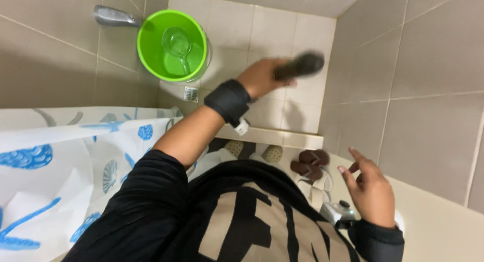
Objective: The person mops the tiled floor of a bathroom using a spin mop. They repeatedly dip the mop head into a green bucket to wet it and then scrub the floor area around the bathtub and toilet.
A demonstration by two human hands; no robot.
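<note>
The left hand [263,76] is gripping a dark brush [301,66], its long axis pointing toward two o'clock; the right hand [370,190] is hanging open, empty.

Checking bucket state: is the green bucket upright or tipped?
Upright: the green bucket shows its round open mouth from above, a clear dipper resting inside.

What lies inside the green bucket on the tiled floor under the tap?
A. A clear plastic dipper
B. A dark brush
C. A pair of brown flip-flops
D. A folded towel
A: a clear plastic dipper lies inside the green bucket; the brown flip-flops sit outside the low curb, and the left hand holds the dark, blurred object.
</note>
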